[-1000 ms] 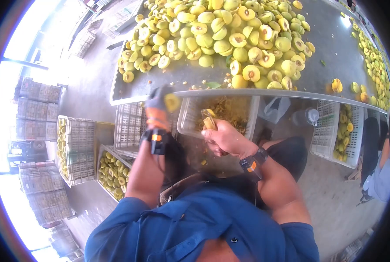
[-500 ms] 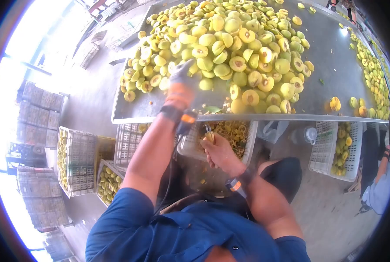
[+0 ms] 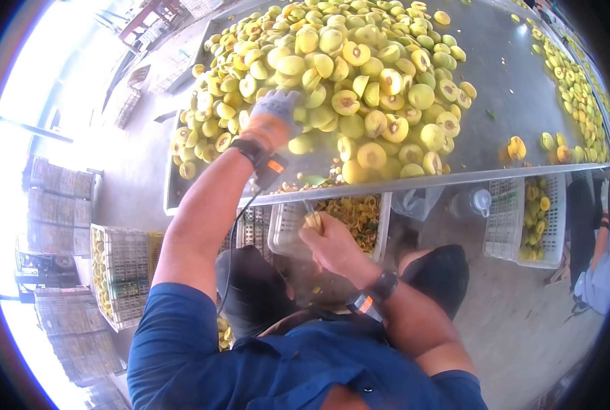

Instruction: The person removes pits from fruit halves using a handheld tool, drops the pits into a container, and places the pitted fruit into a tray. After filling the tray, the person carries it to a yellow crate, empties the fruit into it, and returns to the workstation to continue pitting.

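Observation:
A heap of yellow-green halved stone fruits [image 3: 346, 102], several with brown centres facing up, covers much of the metal table [image 3: 482, 147]. My left hand [image 3: 275, 113], in a pale and orange glove, is at the near left side of the heap with its fingers stretched over the fruits; nothing shows in its grasp. Below the table's front edge, my bare right hand [image 3: 339, 242] is wrapped round a short wooden-handled tool [image 3: 313, 220]. The tool's thin metal tip points up towards the table, partly blurred.
Under the table edge stands a white crate [image 3: 359, 215] of yellow-brown scraps. Another fruit crate [image 3: 534, 225] and a plastic jug [image 3: 476, 202] are to the right. Fruit-filled crates [image 3: 124, 273] stand at left. At far right is another person's sleeve [image 3: 597, 283].
The view has shifted, so the table and heap sit further left and tilt slightly. My left hand has opened out over the fruits; my right hand keeps the tool below the edge.

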`<state>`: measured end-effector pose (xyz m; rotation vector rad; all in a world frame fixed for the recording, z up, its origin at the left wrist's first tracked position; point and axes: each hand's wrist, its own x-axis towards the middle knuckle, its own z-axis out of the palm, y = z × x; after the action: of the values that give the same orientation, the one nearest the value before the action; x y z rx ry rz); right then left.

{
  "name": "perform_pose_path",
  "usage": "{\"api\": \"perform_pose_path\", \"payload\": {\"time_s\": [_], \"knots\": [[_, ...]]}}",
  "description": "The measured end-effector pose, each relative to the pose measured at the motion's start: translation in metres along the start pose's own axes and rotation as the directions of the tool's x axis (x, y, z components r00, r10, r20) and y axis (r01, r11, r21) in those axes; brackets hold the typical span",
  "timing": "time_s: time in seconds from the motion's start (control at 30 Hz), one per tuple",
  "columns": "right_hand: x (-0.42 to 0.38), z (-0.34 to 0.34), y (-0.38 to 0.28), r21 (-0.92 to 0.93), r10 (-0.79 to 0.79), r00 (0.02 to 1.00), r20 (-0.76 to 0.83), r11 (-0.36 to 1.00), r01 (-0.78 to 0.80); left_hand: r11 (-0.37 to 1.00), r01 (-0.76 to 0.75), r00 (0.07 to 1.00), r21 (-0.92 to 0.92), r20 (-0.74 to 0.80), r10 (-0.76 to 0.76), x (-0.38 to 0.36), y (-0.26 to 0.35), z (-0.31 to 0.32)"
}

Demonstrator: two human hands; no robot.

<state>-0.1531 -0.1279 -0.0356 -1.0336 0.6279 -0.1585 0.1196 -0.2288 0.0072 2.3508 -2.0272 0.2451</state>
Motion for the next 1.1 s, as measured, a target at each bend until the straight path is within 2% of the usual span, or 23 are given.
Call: {"api": "perform_pose_path", "payload": {"time_s": [0.03,0.1,0.13,0.17,0.27,0.33,0.4,0.5,0.53,0.6,0.7,0.8,0.9,1.0,1.1], "knots": [[0.001,-0.003,-0.001,-0.024,-0.003,1.0,0.0,1.0,0.003,0.998,-0.008,0.998,-0.058,-0.061,0.005,-0.007,0.003,-0.003],[0.003,-0.007,0.005,-0.1,-0.129,0.987,-0.093,0.988,0.119,0.894,0.105,0.993,-0.435,0.004,-0.115,-0.024,-0.009,0.003],[0.004,-0.007,0.007,-0.14,-0.189,0.973,-0.132,0.975,0.17,0.785,0.17,0.984,-0.596,0.058,-0.169,-0.035,-0.011,0.005],[0.004,-0.009,0.003,-0.159,-0.208,0.966,-0.153,0.97,0.184,0.511,0.333,0.932,-0.792,0.194,-0.306,-0.049,0.001,-0.007],[0.003,-0.014,-0.007,-0.243,-0.32,0.928,-0.188,0.931,0.272,0.152,0.468,0.86,-0.87,0.409,-0.307,-0.094,0.017,-0.021],[-0.001,-0.013,-0.014,-0.347,-0.418,0.887,-0.198,0.876,0.336,0.015,0.398,0.876,-0.917,0.375,-0.304,-0.124,0.046,-0.033],[0.0,-0.014,-0.015,-0.418,-0.462,0.865,-0.195,0.837,0.352,-0.002,0.425,0.862,-0.905,0.405,-0.303,-0.144,0.061,-0.032],[-0.004,-0.014,-0.014,-0.497,-0.456,0.866,-0.204,0.811,0.31,-0.001,0.352,0.87,-0.936,0.327,-0.368,-0.161,0.088,-0.039],[-0.004,-0.013,-0.013,-0.52,-0.454,0.866,-0.21,0.802,0.294,0.028,0.331,0.877,-0.943,0.297,-0.378,-0.165,0.088,-0.033],[-0.004,-0.013,-0.008,-0.502,-0.533,0.816,-0.224,0.781,0.372,0.087,0.293,0.888,-0.952,0.237,-0.395,-0.174,0.086,-0.017],[-0.004,-0.018,-0.014,-0.53,-0.591,0.765,-0.254,0.747,0.401,0.016,0.333,0.869,-0.943,0.301,-0.393,-0.183,0.094,-0.021],[-0.005,-0.019,-0.019,-0.538,-0.56,0.778,-0.286,0.765,0.353,0.22,0.383,0.87,-0.897,0.271,-0.412,-0.191,0.108,-0.031],[-0.004,-0.014,-0.018,-0.519,-0.551,0.788,-0.276,0.775,0.36,0.406,0.282,0.911,-0.869,0.11,-0.398,-0.194,0.113,-0.031],[-0.006,-0.012,-0.016,-0.479,-0.524,0.814,-0.249,0.798,0.367,0.385,0.312,0.877,-0.868,0.107,-0.468,-0.197,0.115,-0.017],[-0.012,-0.015,-0.011,-0.498,-0.495,0.849,-0.185,0.792,0.353,0.053,0.355,0.807,-0.933,0.277,-0.522,-0.19,0.114,-0.031]]}}
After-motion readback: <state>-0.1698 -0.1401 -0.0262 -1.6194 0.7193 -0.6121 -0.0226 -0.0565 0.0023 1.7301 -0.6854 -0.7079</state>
